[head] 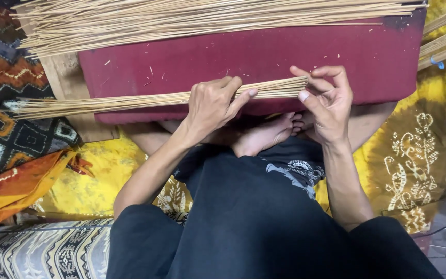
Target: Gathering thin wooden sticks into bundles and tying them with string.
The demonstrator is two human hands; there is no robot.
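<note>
Both hands hold a stick bundle [150,99] across the maroon cushion's [264,57] front edge: left hand [213,106] clamped over it, right hand [326,101] pinching its end. A loose stick pile [181,20] lies behind; bare feet [267,132] below.

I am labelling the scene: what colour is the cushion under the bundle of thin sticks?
Dark red, the cushion, seen best in the head view.

Stick bundle [130,102] on cushion [264,57] front edge; loose sticks [181,18] behind.
</note>
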